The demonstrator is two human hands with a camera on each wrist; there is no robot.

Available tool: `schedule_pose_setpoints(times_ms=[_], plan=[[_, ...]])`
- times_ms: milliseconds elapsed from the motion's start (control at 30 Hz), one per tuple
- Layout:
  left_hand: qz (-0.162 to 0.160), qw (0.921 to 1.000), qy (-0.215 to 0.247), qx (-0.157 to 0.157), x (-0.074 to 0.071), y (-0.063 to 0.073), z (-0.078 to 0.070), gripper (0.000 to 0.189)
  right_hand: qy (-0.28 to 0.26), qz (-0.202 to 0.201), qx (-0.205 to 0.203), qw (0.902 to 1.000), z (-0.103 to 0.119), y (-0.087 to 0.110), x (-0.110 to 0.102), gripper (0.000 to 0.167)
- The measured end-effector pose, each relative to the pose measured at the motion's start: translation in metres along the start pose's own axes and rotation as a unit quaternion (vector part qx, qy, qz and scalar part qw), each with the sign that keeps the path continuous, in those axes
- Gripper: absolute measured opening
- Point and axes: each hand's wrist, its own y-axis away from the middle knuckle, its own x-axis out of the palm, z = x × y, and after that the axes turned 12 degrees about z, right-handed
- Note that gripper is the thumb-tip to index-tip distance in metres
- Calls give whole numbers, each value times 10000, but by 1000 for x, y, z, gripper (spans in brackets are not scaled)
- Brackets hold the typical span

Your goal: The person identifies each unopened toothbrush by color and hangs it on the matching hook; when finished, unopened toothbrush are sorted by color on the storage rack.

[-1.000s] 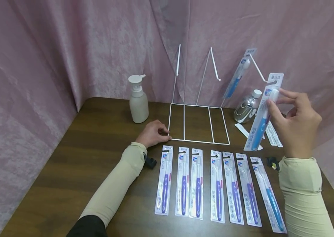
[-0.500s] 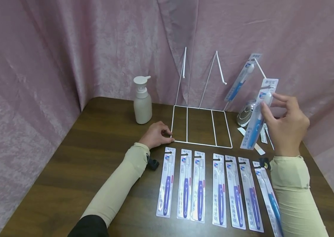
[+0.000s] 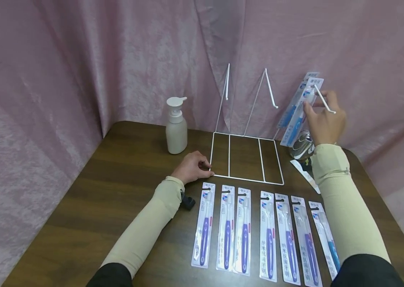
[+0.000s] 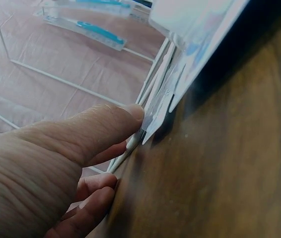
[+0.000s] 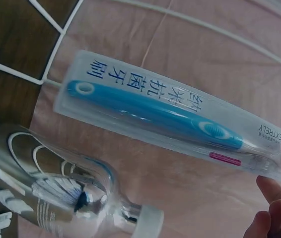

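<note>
My right hand pinches a blue toothbrush in a blister pack near its top. The pack's header is at the right-hand hook of a white wire display rack, whose arm passes in front of my hand. Just behind hangs another blue packaged toothbrush. In the right wrist view the held pack slants with its handle end away from my fingers. My left hand pinches the front left corner of the rack's base; in the left wrist view its thumb lies along the wire.
Several purple packaged toothbrushes and a blue one lie in a row before the rack. A pump bottle stands left, a silver bottle right. A white strip lies near it. Pink curtain hangs behind.
My right hand has carried the blue toothbrush pack back and left, up to the right-hand hook beside the hanging pack. My left hand stays on the rack's corner. The head view has shifted slightly.
</note>
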Motion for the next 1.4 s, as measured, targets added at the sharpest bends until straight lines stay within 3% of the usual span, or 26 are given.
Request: schedule_pose_setpoints(times_ms=[200, 500, 633, 700, 833, 933, 1033, 1167, 1267, 1300, 1400], plan=[[90, 9999, -67, 95, 5, -4, -10, 18, -93, 122, 398, 9991, -10, -14, -1, 44], [69, 9999, 2, 152, 8, -11, -13, 18, -166, 172, 555, 9982, -12, -12, -16, 49], [78, 9998, 34, 179, 8, -11, -10, 19, -334, 339, 550, 9974, -17, 4, -32, 48], [84, 9998, 42, 154, 7, -11, -8, 19, -165, 492, 442, 9977, -20, 18, -44, 48], [90, 9999, 128, 10, 1, -7, -5, 18, 363, 1244, 209, 9914, -33, 51, -72, 45], [88, 9996, 225, -111, -6, -5, -3, 18, 715, 2078, 2, 9755, -51, 78, -89, 41], [62, 9995, 255, -156, -11, -3, -1, 19, 898, 2940, -197, 9514, -75, 106, -98, 40], [4, 9998, 157, -107, -13, -3, 1, 20, 966, 4172, -212, 9034, -109, 138, -103, 46], [-24, 9999, 96, -69, -12, -3, 1, 20, 878, 4786, -32, 8736, -126, 156, -103, 52], [-27, 9999, 91, -61, -12, -3, 1, 20, 868, 4893, -6, 8678, -130, 161, -103, 53], [1, 9999, 138, -87, -9, -3, -1, 20, 815, 4997, 81, 8623, -139, 172, -102, 56]])
